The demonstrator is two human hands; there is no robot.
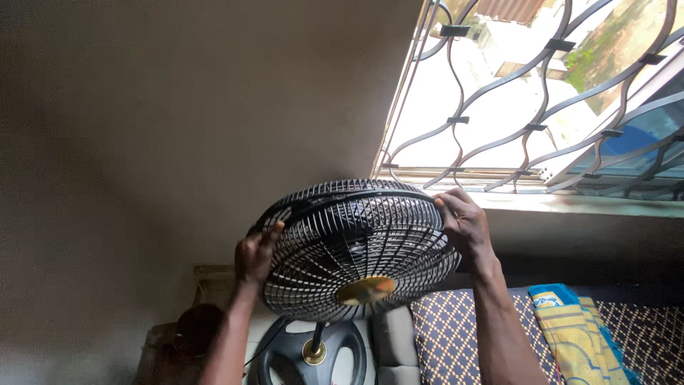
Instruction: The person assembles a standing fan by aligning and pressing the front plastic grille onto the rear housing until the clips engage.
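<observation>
A black fan with a round wire cage (356,242) and a gold centre cap (366,289) tilts toward me on its pole above a dark round base (312,353). My left hand (255,254) grips the cage's left rim. My right hand (463,222) grips the cage's right rim, fingers curled over the edge band. Both arms reach up from the bottom of the view.
A window with curved metal bars (527,107) and a sill (570,203) lies behind at the right. A plain wall (178,121) fills the left. A patterned dark mattress (445,331) with a yellow-blue cloth (573,324) sits lower right; a brown round object (196,328) is lower left.
</observation>
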